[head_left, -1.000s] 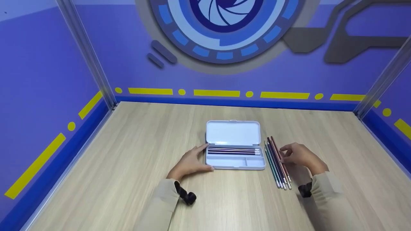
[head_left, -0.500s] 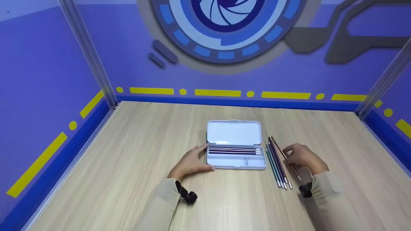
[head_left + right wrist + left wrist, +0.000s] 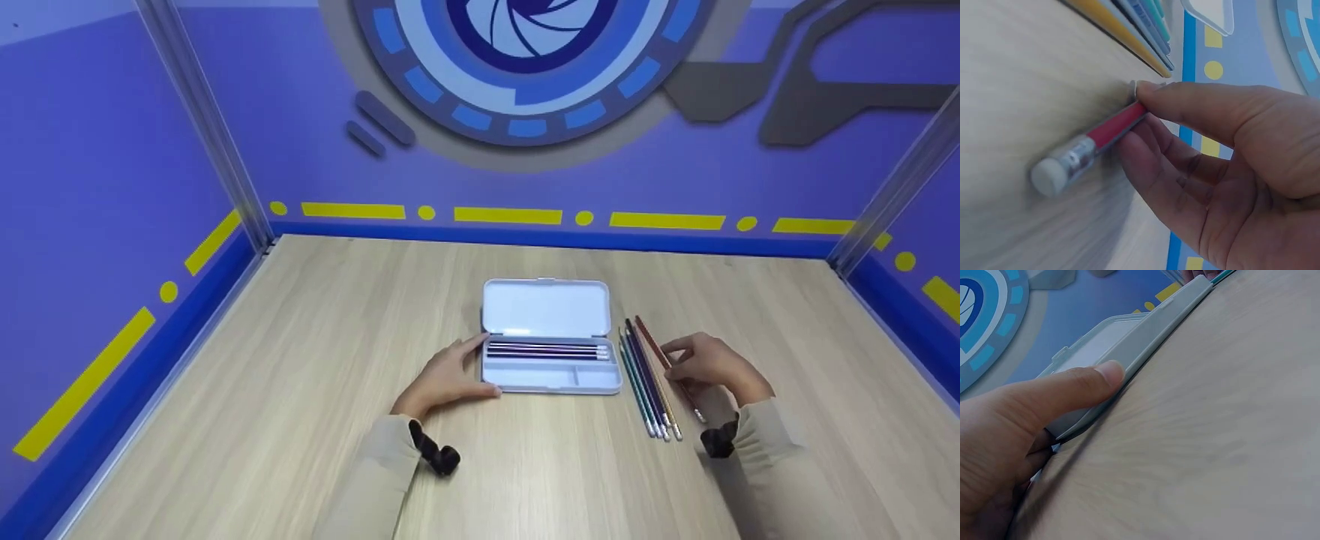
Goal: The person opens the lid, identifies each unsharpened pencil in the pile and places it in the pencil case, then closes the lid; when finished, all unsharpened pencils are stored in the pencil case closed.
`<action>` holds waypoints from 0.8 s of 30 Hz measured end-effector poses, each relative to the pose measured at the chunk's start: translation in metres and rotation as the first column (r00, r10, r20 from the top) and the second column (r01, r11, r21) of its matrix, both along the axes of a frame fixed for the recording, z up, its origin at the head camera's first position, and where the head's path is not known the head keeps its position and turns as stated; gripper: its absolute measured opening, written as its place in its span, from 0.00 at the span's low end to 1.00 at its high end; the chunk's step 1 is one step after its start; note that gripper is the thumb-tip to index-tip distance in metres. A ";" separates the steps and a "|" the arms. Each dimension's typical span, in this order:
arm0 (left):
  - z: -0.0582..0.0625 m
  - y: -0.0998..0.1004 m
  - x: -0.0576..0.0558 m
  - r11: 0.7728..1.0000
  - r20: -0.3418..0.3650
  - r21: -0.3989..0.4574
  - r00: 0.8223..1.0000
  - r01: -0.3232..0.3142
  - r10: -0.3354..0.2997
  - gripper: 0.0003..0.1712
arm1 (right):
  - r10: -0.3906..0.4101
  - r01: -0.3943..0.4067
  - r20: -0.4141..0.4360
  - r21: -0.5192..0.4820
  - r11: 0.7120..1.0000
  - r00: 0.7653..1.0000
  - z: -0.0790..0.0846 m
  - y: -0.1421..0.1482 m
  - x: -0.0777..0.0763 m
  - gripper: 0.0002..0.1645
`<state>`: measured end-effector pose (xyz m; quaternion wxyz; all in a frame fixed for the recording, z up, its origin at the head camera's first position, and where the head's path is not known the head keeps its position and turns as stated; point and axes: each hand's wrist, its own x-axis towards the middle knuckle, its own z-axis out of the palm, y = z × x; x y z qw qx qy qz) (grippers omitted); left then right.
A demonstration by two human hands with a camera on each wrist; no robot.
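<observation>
My right hand [image 3: 709,366] pinches a red pencil [image 3: 1114,125] between thumb and fingers, its white eraser end pointing back toward me. Left of it lies a group of several pencils [image 3: 646,386] in teal, dark purple and yellowish tones, erasers at the near end. A white pencil case [image 3: 529,381] lies with its lid [image 3: 546,307] raised at the back. Inside its long rear compartment rest several dark striped pencils [image 3: 547,351]. My left hand [image 3: 444,380] holds the case's left end, its thumb [image 3: 1109,374] against the front wall and the index finger by the hinge corner.
The wooden table [image 3: 360,315] is bounded by a blue printed wall [image 3: 450,180] behind and panels at both sides. Metal posts [image 3: 206,127] stand at the back corners. The case's front section has a small divider [image 3: 576,376].
My right hand has taken the red pencil from the right side of the group and shifted it slightly right, apart from the others. My left hand stays at the case.
</observation>
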<state>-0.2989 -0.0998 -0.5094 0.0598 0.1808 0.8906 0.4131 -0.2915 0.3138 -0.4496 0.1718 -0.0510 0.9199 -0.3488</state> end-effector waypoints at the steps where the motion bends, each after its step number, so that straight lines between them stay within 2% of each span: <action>1: 0.000 0.000 0.000 1.000 0.002 -0.001 1.000 -0.002 0.002 0.60 | -0.004 0.004 0.003 -0.008 1.000 1.000 0.000 0.000 0.000 0.33; 11: 0.000 0.000 0.000 1.000 0.030 0.009 0.999 -0.014 0.013 0.60 | -0.051 0.051 -0.010 -0.007 0.999 0.999 0.005 -0.006 -0.004 0.32; 16: 0.001 0.001 0.001 1.000 0.029 0.007 1.000 -0.010 0.010 0.58 | -0.035 0.032 -0.060 -0.038 0.999 0.998 0.009 -0.009 -0.007 0.31; 24: 0.001 0.001 0.000 1.000 0.028 -0.002 1.000 -0.008 0.008 0.59 | -0.047 0.043 -0.089 -0.041 0.998 0.995 0.020 -0.024 -0.013 0.28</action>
